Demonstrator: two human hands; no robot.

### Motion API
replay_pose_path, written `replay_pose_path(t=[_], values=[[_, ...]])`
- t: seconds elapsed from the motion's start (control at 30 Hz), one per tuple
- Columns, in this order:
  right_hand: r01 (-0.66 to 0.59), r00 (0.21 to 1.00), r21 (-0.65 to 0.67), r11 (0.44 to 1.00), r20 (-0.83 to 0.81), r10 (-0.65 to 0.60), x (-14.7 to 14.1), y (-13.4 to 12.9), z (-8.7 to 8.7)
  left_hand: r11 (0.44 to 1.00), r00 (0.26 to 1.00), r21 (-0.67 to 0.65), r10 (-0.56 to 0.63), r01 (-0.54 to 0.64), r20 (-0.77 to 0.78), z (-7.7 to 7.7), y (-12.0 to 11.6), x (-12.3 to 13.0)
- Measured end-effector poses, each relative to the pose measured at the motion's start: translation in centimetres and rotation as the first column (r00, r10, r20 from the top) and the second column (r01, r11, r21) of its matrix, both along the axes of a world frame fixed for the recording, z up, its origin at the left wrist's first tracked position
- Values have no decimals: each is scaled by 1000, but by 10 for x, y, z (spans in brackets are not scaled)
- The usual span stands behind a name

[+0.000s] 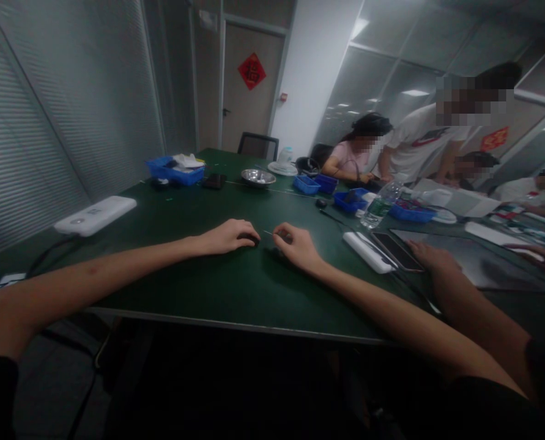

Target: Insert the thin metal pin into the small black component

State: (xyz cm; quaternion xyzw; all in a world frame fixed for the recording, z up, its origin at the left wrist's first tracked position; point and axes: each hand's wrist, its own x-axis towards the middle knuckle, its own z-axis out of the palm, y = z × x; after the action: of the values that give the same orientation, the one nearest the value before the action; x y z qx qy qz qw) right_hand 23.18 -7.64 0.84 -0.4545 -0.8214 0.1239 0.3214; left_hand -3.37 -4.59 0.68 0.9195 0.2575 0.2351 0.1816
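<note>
Over the green table (235, 293), my left hand (230, 236) is closed around a small dark object (255, 240) that shows at its fingertips. A short gap to the right of it, my right hand (298, 246) pinches a thin, light, needle-like piece (268, 232), which points toward my left hand. The two hands do not touch. What the dark object is, I cannot make out.
Beyond my hands are a metal bowl (258, 177), a phone (214, 181) and a blue tray (175, 171). White power banks lie left (95, 216) and right (368, 252). A water bottle (382, 206) stands right, near another person's hand (432, 255). Several people are beyond.
</note>
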Motion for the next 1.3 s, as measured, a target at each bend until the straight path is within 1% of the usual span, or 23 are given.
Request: replay_pose_path(t=[0.13, 0.2, 0.27, 0.33, 0.43, 0.57, 0.67, 0.77, 0.83, 0.9, 1.0, 1.07, 1.13, 1.17, 1.23, 1.3], values=[[-6, 1000, -9, 1000, 6, 6, 0, -2, 2, 996, 993, -63, 68, -63, 92, 7, 0, -6], [-13, 1000, -11, 1000, 13, 13, 1, -1, 2, 994, 993, -94, 63, -53, 103, 10, -3, -6], [-18, 1000, -9, 1000, 15, 18, 1, 0, 1, 997, 997, -74, 27, -22, 69, 9, -6, -4], [-8, 1000, -1, 1000, 15, 8, 0, 0, 1, 1000, 1000, -25, 3, -2, 19, 6, -9, 0], [5, 1000, 3, 1000, 16, -5, -1, -1, 1, 1000, 999, -5, 21, -21, -42, 2, -10, 3], [2, 1000, -16, 1000, 23, -2, -2, -2, 3, 997, 994, -35, 72, -75, -78, 2, -10, 4], [5, 1000, -9, 1000, 23, -5, -1, -2, 3, 991, 992, -83, 98, -104, -81, 3, -10, 5], [-4, 1000, -14, 1000, 20, 5, -1, -2, 3, 982, 991, -140, 125, -130, -47, 3, 0, 1], [-10, 1000, -21, 1000, 25, 11, 0, -3, 3, 967, 981, -161, 193, -195, -29, 3, 17, -13], [-16, 999, -26, 1000, 30, 17, 0, -3, 4, 933, 946, -161, 321, -322, -35, 4, 40, -38], [-27, 999, -28, 999, 28, 28, 1, -3, 3, 829, 836, -122, 548, -547, -26, 1, 78, -94], [-35, 999, -24, 999, 27, 36, 1, -2, 2, 757, 760, -81, 649, -648, -12, -3, 98, -132], [-34, 999, -15, 999, 25, 35, 1, -2, 1, 732, 733, -50, 680, -679, 1, -9, 110, -162], [-32, 999, -12, 999, 24, 32, 1, -2, 1, 723, 722, -32, 691, -691, 17, -12, 114, -172], [-33, 999, -11, 999, 24, 33, 1, -1, 0, 714, 713, -4, 699, -700, 44, -17, 118, -183], [-38, 999, -8, 999, 25, 38, 1, -1, 0, 710, 709, 25, 701, -704, 73, -21, 119, -184]])
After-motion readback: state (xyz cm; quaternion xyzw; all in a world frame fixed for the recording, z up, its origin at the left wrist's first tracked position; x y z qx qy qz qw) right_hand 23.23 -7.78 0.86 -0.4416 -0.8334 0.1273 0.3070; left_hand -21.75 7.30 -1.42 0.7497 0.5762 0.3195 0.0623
